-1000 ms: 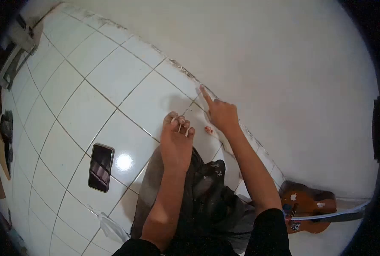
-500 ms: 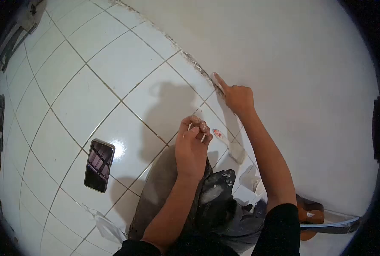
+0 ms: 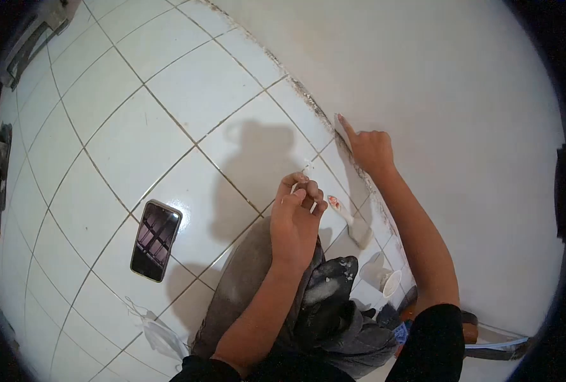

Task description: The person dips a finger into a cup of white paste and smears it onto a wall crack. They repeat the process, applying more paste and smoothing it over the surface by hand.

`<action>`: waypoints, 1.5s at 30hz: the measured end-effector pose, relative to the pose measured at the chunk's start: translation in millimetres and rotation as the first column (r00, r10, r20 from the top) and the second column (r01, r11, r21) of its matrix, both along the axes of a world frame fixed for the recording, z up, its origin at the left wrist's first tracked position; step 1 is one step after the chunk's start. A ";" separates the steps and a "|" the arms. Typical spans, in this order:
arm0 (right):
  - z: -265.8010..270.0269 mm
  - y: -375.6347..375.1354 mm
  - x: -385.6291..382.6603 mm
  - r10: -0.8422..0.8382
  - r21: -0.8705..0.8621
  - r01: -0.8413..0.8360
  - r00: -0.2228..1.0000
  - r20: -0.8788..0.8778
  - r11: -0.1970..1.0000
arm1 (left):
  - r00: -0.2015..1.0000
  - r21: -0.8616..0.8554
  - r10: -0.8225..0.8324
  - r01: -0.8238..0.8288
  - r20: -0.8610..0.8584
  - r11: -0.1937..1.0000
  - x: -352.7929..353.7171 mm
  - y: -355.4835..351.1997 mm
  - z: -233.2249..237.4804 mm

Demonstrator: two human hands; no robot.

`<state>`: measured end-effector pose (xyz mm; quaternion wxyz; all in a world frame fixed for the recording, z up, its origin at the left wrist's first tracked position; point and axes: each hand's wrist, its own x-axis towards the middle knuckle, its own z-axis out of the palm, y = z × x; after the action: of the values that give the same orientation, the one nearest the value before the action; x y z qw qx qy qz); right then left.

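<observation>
My right hand [image 3: 372,151] is at the foot of the white wall [image 3: 461,108]. Its index finger stretches out against the wall just above the rough, crumbly joint [image 3: 314,105]; the other fingers are folded, and I see nothing held. My left hand [image 3: 295,223] is palm up over my knee, with thumb and fingers curled together. Whitish residue coats those fingertips; whether a small lump sits among them I cannot make out. Between my hands and the wall, a paintbrush [image 3: 349,223] lies on the tiles, its handle end red-marked. Nearer me a white cup [image 3: 388,283] lies tipped over.
A phone [image 3: 156,240] lies face up on the white tile floor [image 3: 162,121] to my left. Below it is a crumpled clear plastic bag [image 3: 162,337]. Dark, white-spotted cloth [image 3: 327,286] covers my leg. Brown footwear [image 3: 469,326] shows behind my right arm.
The view has shifted, so everything sits farther right in it. My right fingertip has slid slightly along the wall's foot towards me. My left hand keeps its curled pose.
</observation>
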<state>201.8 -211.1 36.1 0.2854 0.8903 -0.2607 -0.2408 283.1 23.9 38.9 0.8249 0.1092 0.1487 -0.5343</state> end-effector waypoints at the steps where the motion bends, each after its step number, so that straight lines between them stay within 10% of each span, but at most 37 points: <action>1: 1.3 -1.5 -1.5 0.021 0.014 -0.021 1.000 0.007 1.000 | 1.000 -0.004 -0.001 0.001 -0.005 1.000 0.6 0.2 -0.9; 24: 0.6 17.2 6.4 0.020 0.050 -0.023 0.997 0.072 0.998 | 0.999 0.014 -0.007 0.006 0.050 1.000 -6.5 -3.1 3.0; 45: -32.2 14.1 15.5 -0.400 0.303 0.339 0.901 0.170 0.891 | 0.999 0.011 0.001 -0.002 0.053 1.000 -6.4 -4.0 0.2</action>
<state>217.3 -197.0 3.9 0.0801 0.8756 -0.4223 -0.2202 276.7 19.9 39.2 0.8284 0.1278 0.1296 -0.5297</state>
